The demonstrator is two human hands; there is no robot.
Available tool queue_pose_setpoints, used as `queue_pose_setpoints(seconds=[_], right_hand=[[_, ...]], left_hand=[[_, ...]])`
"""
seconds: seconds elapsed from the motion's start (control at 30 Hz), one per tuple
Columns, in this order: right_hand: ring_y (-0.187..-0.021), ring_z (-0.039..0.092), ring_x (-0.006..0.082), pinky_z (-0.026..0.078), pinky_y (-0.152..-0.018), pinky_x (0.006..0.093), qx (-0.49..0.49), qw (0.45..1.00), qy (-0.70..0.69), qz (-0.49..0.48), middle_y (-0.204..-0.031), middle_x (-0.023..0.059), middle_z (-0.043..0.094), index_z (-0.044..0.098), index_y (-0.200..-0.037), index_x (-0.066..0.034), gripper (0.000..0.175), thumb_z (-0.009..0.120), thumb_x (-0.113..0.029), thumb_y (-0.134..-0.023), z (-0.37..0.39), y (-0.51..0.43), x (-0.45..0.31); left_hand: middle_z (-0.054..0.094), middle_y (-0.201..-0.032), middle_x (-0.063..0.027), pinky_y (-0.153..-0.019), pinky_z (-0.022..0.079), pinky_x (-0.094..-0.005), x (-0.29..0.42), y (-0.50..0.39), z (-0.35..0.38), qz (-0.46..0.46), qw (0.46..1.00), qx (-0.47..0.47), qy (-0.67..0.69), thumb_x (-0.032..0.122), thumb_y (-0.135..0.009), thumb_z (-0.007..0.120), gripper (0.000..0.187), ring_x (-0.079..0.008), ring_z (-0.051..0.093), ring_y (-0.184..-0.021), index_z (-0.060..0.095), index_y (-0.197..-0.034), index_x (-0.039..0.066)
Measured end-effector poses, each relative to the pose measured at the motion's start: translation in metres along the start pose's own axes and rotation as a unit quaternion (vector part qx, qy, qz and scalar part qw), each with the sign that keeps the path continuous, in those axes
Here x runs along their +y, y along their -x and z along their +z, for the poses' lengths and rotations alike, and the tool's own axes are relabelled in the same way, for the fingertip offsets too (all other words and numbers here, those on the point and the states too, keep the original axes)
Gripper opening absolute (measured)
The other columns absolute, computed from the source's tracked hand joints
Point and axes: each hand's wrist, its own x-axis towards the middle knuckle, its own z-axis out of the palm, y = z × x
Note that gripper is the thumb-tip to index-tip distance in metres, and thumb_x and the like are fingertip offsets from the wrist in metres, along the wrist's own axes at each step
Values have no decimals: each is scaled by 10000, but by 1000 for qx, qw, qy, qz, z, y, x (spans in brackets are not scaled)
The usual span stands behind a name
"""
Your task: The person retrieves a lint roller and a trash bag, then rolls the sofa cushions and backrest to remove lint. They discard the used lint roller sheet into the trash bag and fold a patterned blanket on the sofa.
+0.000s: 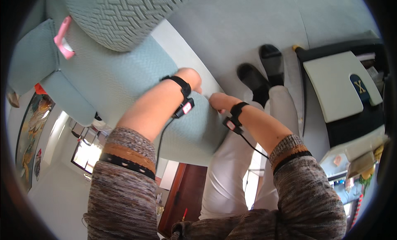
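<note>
A pale blue-green textured sofa cover point(124, 72) lies over the sofa seat before me. Its front edge meets my left hand point(190, 79), which is curled with the fingers mostly hidden beyond the wrist. Just nearer to me, my right hand point(217, 102) is closed at the same edge, beside my knee. The fabric bulges between and below the two hands. Farther along the front, a pale strip of the sofa point(186, 51) shows outside the cover. Each wrist bears a black strap with a small cabled device.
A pink-handled tool, perhaps a brush point(64, 41), lies on the seat. A woven-pattern cushion point(124, 17) sits at the far end, and back cushions point(34, 57) line the left. To the right stands a black table point(338, 51) bearing a pale box or board point(338, 85).
</note>
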Motion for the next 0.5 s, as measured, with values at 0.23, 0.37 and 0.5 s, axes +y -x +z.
queue_pose_setpoints(seconds=[0.23,0.37,0.5], right_hand=[[-794,622,218,528,-711,335,18,941,-336,25,-1002,112,626,600,-1034,-1,416,382,-341,-932,14,31,20],[-930,598,210,505,-793,326,9,935,-346,76,-1144,75,583,534,-1200,-55,431,426,-356,-912,7,55,58],[-895,621,198,509,-779,318,18,938,-316,141,-1140,81,578,526,-1215,-70,411,460,-314,-893,9,77,85]], left_hand=[[680,-994,-111,-770,524,-421,-3,7,-12,14,969,208,-130,428,-819,628,376,-303,645,-936,707,-932,78],[677,-947,-146,-722,518,-425,-23,37,-34,8,969,246,-4,360,-831,605,345,-313,645,-883,690,-916,36],[664,-932,-179,-746,505,-428,-10,60,-20,69,957,279,20,363,-839,591,386,-337,632,-872,661,-951,1]])
